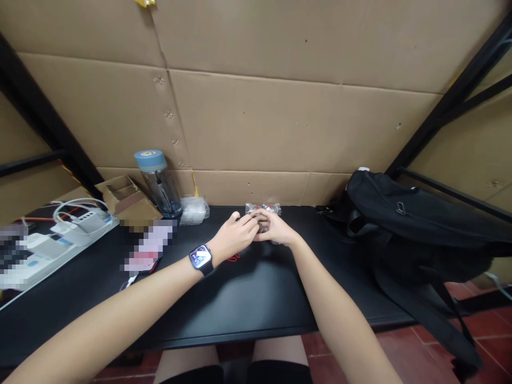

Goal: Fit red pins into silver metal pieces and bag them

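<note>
Though clear, packet (252,207) beyond right hand (279,229)

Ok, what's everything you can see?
bottle: 1, blue-lidded, back left
box: 1, brown, left
power strip: 1, white, left
blurred thing: 1, lilac, left
plastic packet: 1, clear, back
shiny packet: 1, silvery, back
cord: 1, red, middle
bag: 1, black, right
table: 1, black, underneath
wall: 1, brown, back
frame bars: several, black, sides
floor: 1, red, below
watch: 1, black, left wrist
legs: 2, black shorts, bottom
left hand: 1, bare, middle
right hand: 1, bare, middle
</note>
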The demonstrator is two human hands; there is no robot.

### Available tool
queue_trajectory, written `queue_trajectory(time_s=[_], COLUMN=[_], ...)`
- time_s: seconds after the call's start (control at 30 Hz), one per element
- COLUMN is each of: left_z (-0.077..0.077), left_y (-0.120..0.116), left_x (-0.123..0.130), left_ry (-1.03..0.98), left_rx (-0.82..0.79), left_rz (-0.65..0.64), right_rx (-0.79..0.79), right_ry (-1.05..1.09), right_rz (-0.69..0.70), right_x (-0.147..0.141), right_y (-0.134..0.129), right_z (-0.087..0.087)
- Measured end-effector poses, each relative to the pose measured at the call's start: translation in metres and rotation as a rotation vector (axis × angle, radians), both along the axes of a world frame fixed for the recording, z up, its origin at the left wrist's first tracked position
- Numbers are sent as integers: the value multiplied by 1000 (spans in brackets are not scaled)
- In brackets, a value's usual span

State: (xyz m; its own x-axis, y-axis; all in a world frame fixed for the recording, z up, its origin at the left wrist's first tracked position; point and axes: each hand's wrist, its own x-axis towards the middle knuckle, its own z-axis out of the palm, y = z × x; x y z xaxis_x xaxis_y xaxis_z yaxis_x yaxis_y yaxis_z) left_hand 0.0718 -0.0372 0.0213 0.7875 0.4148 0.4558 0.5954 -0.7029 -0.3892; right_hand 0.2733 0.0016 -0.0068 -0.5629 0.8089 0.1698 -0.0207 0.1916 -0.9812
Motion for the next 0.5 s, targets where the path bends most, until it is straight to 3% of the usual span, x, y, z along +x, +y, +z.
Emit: queue_trajectory(time_s=[0.13, 0.27, 0.37, 0.5], left_z=[-2, -8, -14, -22], left_y=[-1, -2, -4, -10], left_x=[0, 1, 4, 5], left_ry=[-142, -251, -329, -336], left_rx=[-11, -52, -80, -87], left_rz=[142, 196, 230, 215], right_rx=[-8, 5, 82, 367], right_ry=[119, 150, -5, -430], right_rz=[-101, -138, -133, -130], right_x=[-2, -2, 1, 11], right_y=[1, 3, 0, -9], right_z=[0, 0, 7, 24])
